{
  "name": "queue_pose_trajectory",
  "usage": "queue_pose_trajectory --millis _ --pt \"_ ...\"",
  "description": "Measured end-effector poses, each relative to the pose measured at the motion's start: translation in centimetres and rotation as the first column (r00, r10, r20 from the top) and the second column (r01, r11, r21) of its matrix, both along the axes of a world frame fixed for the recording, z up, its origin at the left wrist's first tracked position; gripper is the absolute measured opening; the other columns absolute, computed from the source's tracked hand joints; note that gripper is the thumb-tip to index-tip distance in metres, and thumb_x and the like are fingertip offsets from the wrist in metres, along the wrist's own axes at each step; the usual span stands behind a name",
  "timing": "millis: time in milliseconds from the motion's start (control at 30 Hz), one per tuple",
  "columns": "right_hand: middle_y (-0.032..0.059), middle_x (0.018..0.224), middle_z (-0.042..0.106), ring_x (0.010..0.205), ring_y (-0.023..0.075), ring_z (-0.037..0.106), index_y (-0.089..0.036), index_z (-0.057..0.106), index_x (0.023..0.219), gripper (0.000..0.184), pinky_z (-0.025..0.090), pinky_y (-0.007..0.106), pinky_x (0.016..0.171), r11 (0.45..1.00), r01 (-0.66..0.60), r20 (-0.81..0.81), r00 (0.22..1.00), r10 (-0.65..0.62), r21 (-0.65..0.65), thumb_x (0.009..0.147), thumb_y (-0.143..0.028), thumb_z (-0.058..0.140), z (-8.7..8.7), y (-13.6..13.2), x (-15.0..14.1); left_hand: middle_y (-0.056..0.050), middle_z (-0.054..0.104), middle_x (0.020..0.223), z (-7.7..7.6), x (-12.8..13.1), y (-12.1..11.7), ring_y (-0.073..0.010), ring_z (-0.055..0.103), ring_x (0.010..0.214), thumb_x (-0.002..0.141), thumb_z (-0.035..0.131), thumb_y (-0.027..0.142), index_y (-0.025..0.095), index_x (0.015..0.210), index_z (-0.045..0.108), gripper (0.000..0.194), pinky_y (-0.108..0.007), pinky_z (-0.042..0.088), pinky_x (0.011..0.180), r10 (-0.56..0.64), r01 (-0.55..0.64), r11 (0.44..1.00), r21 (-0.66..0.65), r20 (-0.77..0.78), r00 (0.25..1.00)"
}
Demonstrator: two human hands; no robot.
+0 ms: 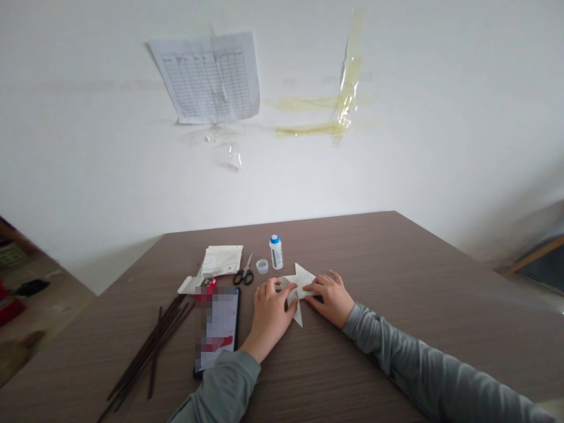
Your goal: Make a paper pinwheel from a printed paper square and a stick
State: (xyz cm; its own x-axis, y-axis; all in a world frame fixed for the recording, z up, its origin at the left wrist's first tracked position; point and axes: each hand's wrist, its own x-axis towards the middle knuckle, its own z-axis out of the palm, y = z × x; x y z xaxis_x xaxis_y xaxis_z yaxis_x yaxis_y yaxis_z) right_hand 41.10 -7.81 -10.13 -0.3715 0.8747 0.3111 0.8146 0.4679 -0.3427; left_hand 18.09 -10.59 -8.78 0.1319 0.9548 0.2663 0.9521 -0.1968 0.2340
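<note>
A folded piece of white paper (pixel 304 277) with pointed corners lies on the brown table (pixel 396 282). My left hand (pixel 269 314) presses on its left side, fingers bent over the paper. My right hand (pixel 331 296) holds down its right side, fingertips on the fold. Both sleeves are grey. Just beyond the paper stand a small white glue bottle with a blue top (pixel 275 251) and its loose clear cap (pixel 262 266).
Black-handled scissors (pixel 244 274) and a stack of folded paper (pixel 222 259) lie behind my left hand. A phone (pixel 218 329) lies left of my left arm, with several dark thin sticks (pixel 152 346) further left. A printed sheet (pixel 207 76) is taped to the white wall.
</note>
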Motion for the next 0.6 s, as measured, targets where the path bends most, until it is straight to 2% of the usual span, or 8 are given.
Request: queue_pose_trajectory --millis 133,300,433,600 --pt "0.0113 0.130 0.098 0.133 0.0361 0.091 -0.036 0.102 0.138 0.027 0.052 0.074 0.148 1.000 -0.002 -0.001 1.000 0.002 0.021 0.117 -0.025 0.088 -0.3 0.1 0.1 -0.011 0.086 0.151 -0.4 -0.3 0.3 -0.0415 0.083 0.140 0.108 0.090 0.028 0.040 0.149 0.097 0.043 -0.053 0.069 0.129 0.006 -0.006 1.000 0.024 0.016 1.000" --pt "0.0122 0.122 0.097 0.124 0.0407 0.091 -0.036 0.103 0.131 0.020 0.059 0.078 0.140 0.994 -0.063 -0.048 0.997 0.067 0.088 0.114 -0.033 0.093 -1.8 1.1 0.6 -0.011 0.091 0.142 -1.4 -0.7 0.6 -0.0425 0.085 0.136 0.108 0.090 0.025 0.037 0.146 0.095 0.040 -0.056 0.073 0.123 -0.032 0.028 0.993 0.114 0.031 0.999" --pt "0.0092 0.113 0.095 0.114 0.0349 0.090 -0.035 0.102 0.133 0.020 0.064 0.068 0.133 0.987 -0.110 -0.070 0.990 0.119 0.118 0.116 -0.035 0.092 -2.4 1.3 0.9 -0.011 0.093 0.144 -2.0 -1.1 0.7 -0.0414 0.084 0.137 0.110 0.083 0.020 0.033 0.155 0.091 0.048 -0.061 0.071 0.124 -0.073 0.066 0.989 0.134 0.046 0.996" --pt "0.0081 0.107 0.091 0.107 0.0298 0.086 -0.031 0.101 0.137 0.023 0.068 0.054 0.117 0.975 -0.176 -0.117 0.974 0.192 0.137 0.124 -0.035 0.083 -1.9 1.1 1.0 -0.009 0.094 0.150 -1.9 -1.7 0.8 -0.0401 0.082 0.144 0.112 0.081 0.016 0.035 0.158 0.090 0.051 -0.062 0.068 0.129 -0.112 0.102 0.989 0.107 0.090 0.990"
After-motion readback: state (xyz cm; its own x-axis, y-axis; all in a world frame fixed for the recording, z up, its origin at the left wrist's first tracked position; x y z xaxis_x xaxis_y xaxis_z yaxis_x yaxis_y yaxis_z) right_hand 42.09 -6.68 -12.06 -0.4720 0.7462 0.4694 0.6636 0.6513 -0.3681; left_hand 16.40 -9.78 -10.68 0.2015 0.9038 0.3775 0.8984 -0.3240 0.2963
